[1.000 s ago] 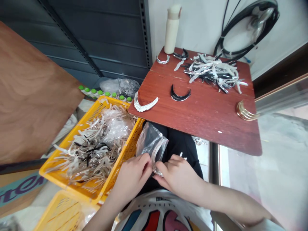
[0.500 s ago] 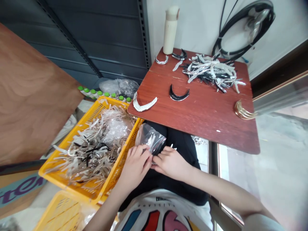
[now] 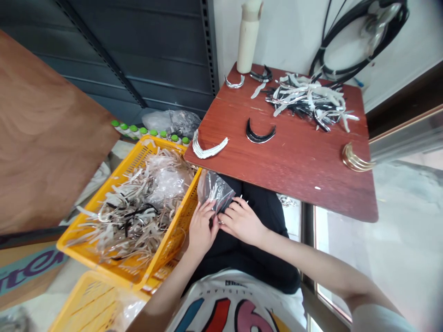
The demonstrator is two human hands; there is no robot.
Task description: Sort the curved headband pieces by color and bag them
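Your left hand and your right hand met just below the middle of the frame, over your dark lap. Both were closed on the lower edge of a small clear plastic bag, fingers pinching it from either side. The bag stood up from your fingertips, crumpled, with pale curved pieces showing faintly through it; how many, you could not tell. It sat just beside the right wall of the yellow basket and just under the near edge of the red-brown table.

The basket filled the lower left of the frame, heaped with pale and dark curved strips and some loose clear wrapping. A second yellow basket lay below it at the bottom left.

On the table, toward the upper right, lay a tangled pile of white and black curved pieces. A small stack of white curved pieces rested at the table's near left corner, a black stack near its middle, and a gold-coloured stack at its right edge. A silver piece lay at the far left corner, close to a tall cream bottle standing upright. A row of green-capped tubes showed behind the basket.
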